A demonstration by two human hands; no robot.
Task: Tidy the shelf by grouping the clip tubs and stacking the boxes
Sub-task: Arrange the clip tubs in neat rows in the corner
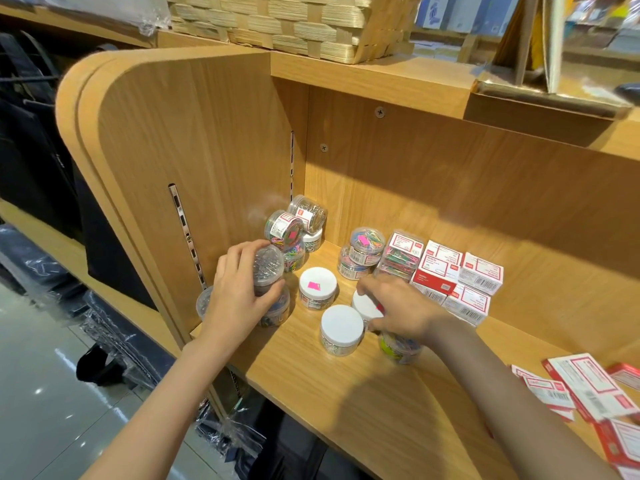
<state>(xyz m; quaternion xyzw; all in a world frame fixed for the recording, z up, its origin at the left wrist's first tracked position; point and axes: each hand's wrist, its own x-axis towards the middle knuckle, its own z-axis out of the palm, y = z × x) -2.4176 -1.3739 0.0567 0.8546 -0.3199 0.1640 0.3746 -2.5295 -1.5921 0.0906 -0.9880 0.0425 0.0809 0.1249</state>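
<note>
Here the left hand [239, 292] has its grip clamped on a clear tub [267, 268] of silver clips, held over two other tubs [277, 311] at the shelf's [311, 375] left wall. At 12 o'clock from it, in the back corner, a pile of tubs [294, 230] leans, two of them tilted. Toward 3 o'clock stand two white-lidded tubs [318, 287], one behind the other. The right hand [398, 311] lies over a third white lid [365, 304] and a coloured tub [398, 348]; whether its grip is together I cannot tell. Behind it stand stacked tubs [363, 252], then red-white boxes [457, 275] in piles. At 5 o'clock, loose boxes [585, 386] lie on the shelf's edge.
</note>
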